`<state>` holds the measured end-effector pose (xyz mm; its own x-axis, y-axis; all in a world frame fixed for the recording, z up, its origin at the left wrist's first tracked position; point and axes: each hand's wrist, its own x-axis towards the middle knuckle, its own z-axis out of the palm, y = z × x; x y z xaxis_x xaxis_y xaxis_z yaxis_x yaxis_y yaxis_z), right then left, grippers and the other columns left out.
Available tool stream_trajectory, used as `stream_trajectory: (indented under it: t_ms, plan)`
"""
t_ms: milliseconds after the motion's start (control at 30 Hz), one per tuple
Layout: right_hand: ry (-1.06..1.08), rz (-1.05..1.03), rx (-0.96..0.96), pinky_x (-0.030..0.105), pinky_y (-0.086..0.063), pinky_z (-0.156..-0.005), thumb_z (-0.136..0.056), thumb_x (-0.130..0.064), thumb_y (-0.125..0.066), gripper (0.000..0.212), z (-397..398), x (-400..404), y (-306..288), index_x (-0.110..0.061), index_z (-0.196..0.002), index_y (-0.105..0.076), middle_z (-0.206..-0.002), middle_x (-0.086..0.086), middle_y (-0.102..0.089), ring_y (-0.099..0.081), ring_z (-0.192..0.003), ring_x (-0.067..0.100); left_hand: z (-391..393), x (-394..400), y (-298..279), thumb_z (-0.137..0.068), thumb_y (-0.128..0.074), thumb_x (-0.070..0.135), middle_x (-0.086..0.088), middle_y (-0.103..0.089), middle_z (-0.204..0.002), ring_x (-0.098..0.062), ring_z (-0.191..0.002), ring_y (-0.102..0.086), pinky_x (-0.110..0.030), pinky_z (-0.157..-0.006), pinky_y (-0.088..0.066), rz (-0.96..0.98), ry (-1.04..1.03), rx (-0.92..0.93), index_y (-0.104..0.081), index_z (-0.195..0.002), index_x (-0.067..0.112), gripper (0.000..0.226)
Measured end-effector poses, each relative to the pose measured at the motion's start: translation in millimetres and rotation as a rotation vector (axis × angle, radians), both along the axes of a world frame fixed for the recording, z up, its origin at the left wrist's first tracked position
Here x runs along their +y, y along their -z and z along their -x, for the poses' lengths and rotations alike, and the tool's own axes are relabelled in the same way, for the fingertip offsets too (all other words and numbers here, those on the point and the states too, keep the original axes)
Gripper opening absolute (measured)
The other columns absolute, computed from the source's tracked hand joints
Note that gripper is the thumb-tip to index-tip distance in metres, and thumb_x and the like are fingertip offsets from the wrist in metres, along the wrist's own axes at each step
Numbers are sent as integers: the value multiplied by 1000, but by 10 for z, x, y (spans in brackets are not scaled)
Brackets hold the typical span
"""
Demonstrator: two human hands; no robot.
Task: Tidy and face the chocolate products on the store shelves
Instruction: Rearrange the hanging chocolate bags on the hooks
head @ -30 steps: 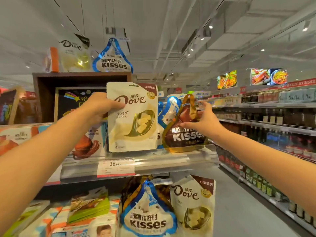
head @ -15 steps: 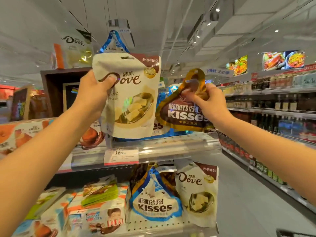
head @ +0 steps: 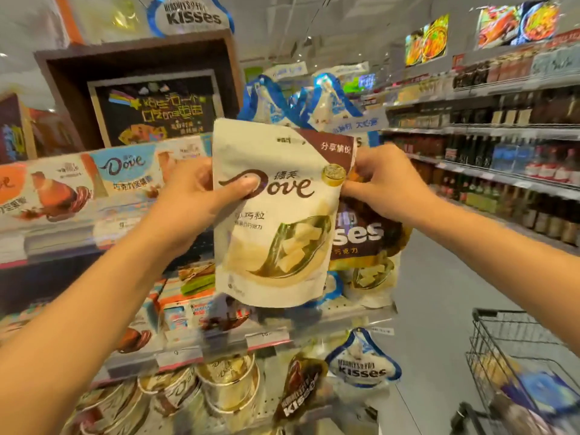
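Head view: both hands grip Dove pouch (head: 276, 221)

A supermarket is shown. Shelves (head: 219, 340) in the middle of the frame are filled with chocolate bags and boxes, and price tags (head: 266, 337) are fixed to the shelf edges. At the right, long shelves of bottles (head: 502, 158) are seen along an aisle. Lit food pictures (head: 518, 23) are hung at the upper right. A wire shopping cart (head: 514, 356) is seen at the lower right.
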<state>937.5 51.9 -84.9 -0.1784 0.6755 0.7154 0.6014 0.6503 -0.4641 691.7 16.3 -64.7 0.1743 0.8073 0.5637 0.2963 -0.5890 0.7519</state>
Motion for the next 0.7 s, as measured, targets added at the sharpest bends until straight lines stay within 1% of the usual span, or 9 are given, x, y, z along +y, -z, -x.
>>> stream_trajectory:
  t_ms: [133,167,233,300,367,500,567,633,700]
  plan:
    - [-192,276,12,22,-55,-73,-82,-7,-69,9,66,-131,322,-4,-90,-71,-91,2,-73,-66,-82,3,144,-92,343,-77,-65,9,11,-74,-85,-4,-82,-68,-17,-69,-55,149,145,32,-68,-93,20,20]
    - [-217,336,-1,26,-56,-71,-82,-8,-69,5,82,-152,394,-3,-83,-70,-84,4,-72,-65,-76,4,175,-108,422,-75,-66,11,11,-74,-85,-3,-82,-68,-16,-68,-54,187,164,69,-70,-91,21,19]
    - [-257,452,13,24,-49,-54,-84,-9,-67,24,119,-187,530,-2,-63,-59,-61,10,-63,-52,-56,7,239,-136,568,-69,-71,24,8,-74,-88,-5,-85,-69,-14,-70,-52,247,206,170,-75,-87,26,19]
    - [-288,531,43,17,-38,-48,-87,-8,-63,30,182,-225,668,3,-61,-52,-54,17,-54,-44,-51,10,267,-154,716,-69,-73,33,7,-74,-93,-8,-90,-69,-19,-75,-53,292,242,267,-74,-90,33,22]
    - [-303,570,78,16,-38,-46,-87,-11,-63,31,260,-262,809,8,-67,-51,-56,14,-53,-48,-51,13,257,-159,883,-74,-72,30,8,-74,-93,-7,-89,-69,-20,-75,-54,318,222,312,-75,-92,30,17]
    - [-336,611,169,15,-46,-48,-86,-11,-63,19,363,-305,1017,-13,-69,-56,-60,0,-62,-57,-51,6,204,-142,1144,-74,-70,23,6,-74,-90,-9,-85,-70,-23,-74,-56,380,180,310,-72,-94,18,21]
    - [-382,665,224,18,-49,-55,-87,-10,-62,6,413,-328,1097,-5,-83,-64,-74,17,-69,-61,-60,15,194,-113,1250,-72,-72,27,7,-75,-86,-9,-82,-70,-24,-73,-54,366,132,336,-73,-90,19,19]
    - [-410,671,230,16,-49,-61,-87,-10,-62,20,425,-304,1209,8,-97,-63,-87,34,-64,-59,-69,24,176,-73,1360,-76,-73,20,6,-75,-82,-7,-77,-70,-21,-68,-54,344,69,322,-75,-85,17,10]
    - [-445,725,204,21,-49,-65,-87,-20,-62,23,401,-264,1302,2,-91,-66,-91,37,-63,-58,-73,28,164,-47,1461,-78,-72,13,6,-75,-83,-8,-80,-70,-20,-70,-55,339,26,272,-75,-87,13,10]
